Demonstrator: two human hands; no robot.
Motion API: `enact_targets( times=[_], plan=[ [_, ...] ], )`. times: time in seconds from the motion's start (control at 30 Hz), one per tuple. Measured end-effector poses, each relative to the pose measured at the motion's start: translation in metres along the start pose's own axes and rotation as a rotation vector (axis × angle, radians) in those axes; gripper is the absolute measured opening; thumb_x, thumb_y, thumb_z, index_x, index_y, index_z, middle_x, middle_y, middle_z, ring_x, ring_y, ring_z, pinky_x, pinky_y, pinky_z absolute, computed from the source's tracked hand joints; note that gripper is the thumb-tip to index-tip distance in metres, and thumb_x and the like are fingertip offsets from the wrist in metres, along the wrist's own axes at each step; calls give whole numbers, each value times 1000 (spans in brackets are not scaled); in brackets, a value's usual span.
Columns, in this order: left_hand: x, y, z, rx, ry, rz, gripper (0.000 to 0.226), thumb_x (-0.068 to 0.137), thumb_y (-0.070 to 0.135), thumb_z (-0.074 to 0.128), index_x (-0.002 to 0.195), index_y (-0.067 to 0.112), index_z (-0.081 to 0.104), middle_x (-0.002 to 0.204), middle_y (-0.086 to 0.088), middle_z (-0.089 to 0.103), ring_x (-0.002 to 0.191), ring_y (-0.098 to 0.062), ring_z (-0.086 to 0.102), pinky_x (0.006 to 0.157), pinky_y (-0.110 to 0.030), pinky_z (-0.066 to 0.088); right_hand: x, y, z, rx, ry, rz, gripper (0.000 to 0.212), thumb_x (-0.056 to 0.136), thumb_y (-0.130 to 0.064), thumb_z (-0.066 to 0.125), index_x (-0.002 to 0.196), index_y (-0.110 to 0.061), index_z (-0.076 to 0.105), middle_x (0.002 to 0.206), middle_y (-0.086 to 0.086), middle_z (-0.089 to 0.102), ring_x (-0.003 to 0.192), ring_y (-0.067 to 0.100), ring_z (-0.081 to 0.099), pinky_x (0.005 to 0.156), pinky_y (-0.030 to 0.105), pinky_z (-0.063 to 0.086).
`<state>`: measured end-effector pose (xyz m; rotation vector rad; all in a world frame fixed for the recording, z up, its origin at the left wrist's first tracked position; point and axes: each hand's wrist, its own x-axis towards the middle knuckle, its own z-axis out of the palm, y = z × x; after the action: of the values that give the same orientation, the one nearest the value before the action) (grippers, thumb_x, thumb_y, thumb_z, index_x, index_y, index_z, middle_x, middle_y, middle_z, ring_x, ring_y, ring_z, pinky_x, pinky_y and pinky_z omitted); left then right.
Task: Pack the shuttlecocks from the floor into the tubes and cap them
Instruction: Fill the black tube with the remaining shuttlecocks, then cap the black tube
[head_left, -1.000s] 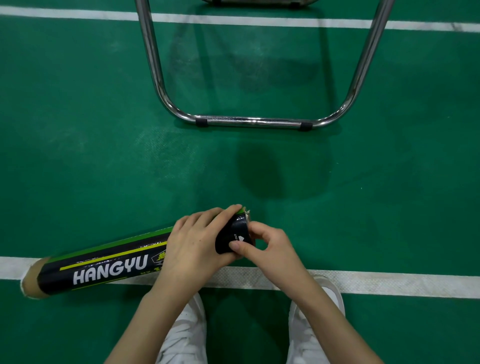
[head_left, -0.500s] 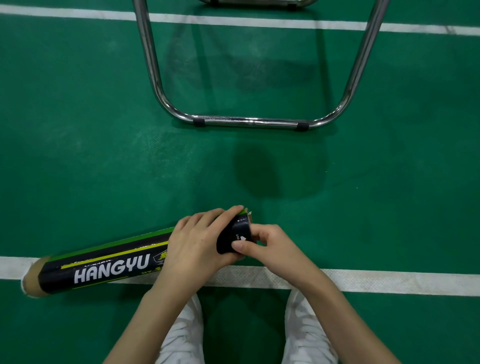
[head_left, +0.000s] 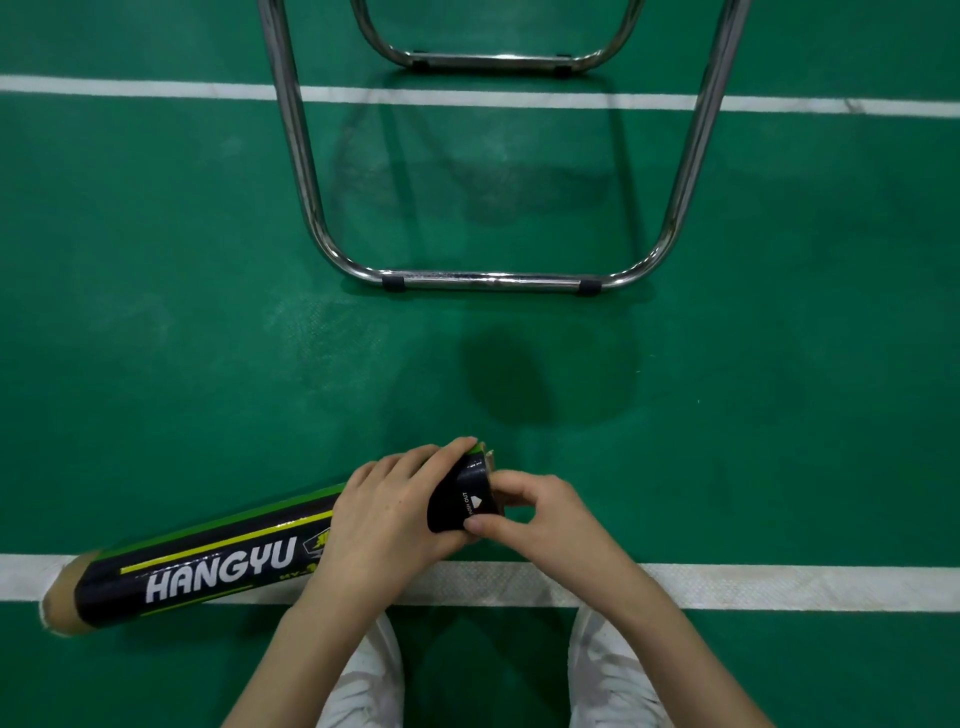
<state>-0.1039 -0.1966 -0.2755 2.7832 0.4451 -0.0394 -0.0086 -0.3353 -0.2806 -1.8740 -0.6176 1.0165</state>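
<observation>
A black and green tube (head_left: 208, 564) marked HANGYU lies slanted low over the green floor, its far left end brown cardboard. My left hand (head_left: 387, 517) grips the tube near its right end. My right hand (head_left: 540, 512) is at that right end, thumb and fingers curled against the tube's rim (head_left: 491, 486). Whether a cap sits under those fingers is hidden. No loose shuttlecock shows on the floor.
A chrome chair frame (head_left: 488, 280) stands on the floor ahead, with a second bar (head_left: 488, 62) behind it. White court lines run across at the top (head_left: 156, 89) and under the tube (head_left: 779, 584). My white shoes (head_left: 608, 670) are at the bottom.
The view has tilted up a little, so more of the chair frame shows. Both hands stay at the tube's right end, my right fingers shifting slightly on the rim.
</observation>
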Motion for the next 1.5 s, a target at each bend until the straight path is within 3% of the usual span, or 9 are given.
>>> enact_targets(
  times=[0.13,0.23,0.33,0.53,0.7,0.9,1.23,1.43,1.5],
  plan=[
    [4,-2,-11,18,-47,-52,92,60,73,45,138,23,40,99,7,68,82,-17,66,66,-32,51,-3,-7,-7,-40,-16,-36,16,81,-11,67,94,-19,71,93,-1,72,93,14,62,91,29,46],
    [6,-2,-26,-5,-138,-62,91,67,68,59,143,35,23,128,13,52,111,-13,54,85,-29,42,-4,-18,-11,-87,-53,-80,22,80,-9,67,95,-25,70,86,-17,68,86,-5,59,90,20,45],
    [8,1,-44,-38,-76,-86,86,67,65,63,140,43,24,131,21,46,116,-8,48,84,-27,41,-4,-34,-20,-139,-21,-142,25,79,-5,68,100,-17,69,86,-27,61,83,-16,54,86,11,41],
    [24,20,-91,-176,7,-102,84,65,63,66,136,49,23,129,26,44,118,-1,45,83,-26,42,-10,-76,-52,-159,145,-301,20,76,-4,72,94,-12,71,91,-3,68,89,7,59,86,19,45],
    [36,41,-135,-219,112,-70,83,61,62,69,132,51,29,128,27,47,117,-4,47,84,-27,41,-19,-114,-79,-174,227,-421,16,74,-3,73,88,-11,71,85,-8,65,86,6,59,82,16,45],
    [42,68,-188,-271,183,-39,78,61,61,70,129,50,33,121,24,53,113,-7,50,84,-29,41,-41,-165,-106,-144,310,-545,32,73,-5,75,76,-35,63,88,-9,66,89,7,60,83,17,46],
    [68,97,-244,-476,204,38,83,44,72,65,120,50,42,106,21,63,102,-7,58,88,-36,47,-65,-225,-160,-230,373,-623,24,74,-9,75,76,-30,65,95,-9,65,97,7,59,82,20,47],
    [104,119,-284,-713,194,106,54,62,42,81,107,42,51,91,25,62,86,12,57,75,-9,45,-50,-260,-208,-276,461,-622,20,77,-5,70,88,-22,66,97,-2,64,89,6,57,74,14,45],
    [119,124,-293,-781,180,114,49,63,41,80,105,35,56,92,20,64,87,5,61,77,-13,47,-38,-270,-224,-264,499,-598,19,79,-7,69,91,-21,65,97,-4,65,88,8,58,69,10,44]
  ],
)
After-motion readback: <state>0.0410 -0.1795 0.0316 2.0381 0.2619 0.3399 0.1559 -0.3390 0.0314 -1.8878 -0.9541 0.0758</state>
